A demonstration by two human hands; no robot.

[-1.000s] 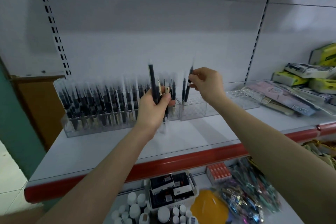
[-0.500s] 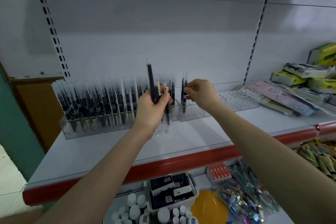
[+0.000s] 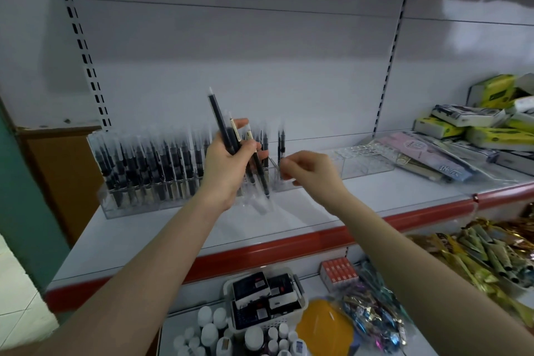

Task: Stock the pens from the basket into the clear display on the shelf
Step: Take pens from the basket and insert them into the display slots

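My left hand (image 3: 228, 165) grips a small bundle of black pens (image 3: 231, 136) upright in front of the clear display (image 3: 138, 199). The display's left section is packed with several black pens (image 3: 144, 162). A second clear section (image 3: 358, 162) to the right holds two pens (image 3: 281, 144) at its left end and is otherwise bare. My right hand (image 3: 309, 167) hovers just in front of those two pens with fingers loosely curled and nothing in them. The white basket (image 3: 297, 312) sits on the lower shelf below.
The white shelf (image 3: 318, 211) has a red front edge. Flat packets (image 3: 427, 159) and yellow-green boxes (image 3: 491, 124) lie at its right. Below are white bottles (image 3: 211, 329), a red box (image 3: 339, 272), a yellow object (image 3: 323, 329) and shiny wrapped items (image 3: 476, 254).
My right hand lowered a pen into the right display section, let it go and drew back toward me. My left hand kept its bundle roughly in place.
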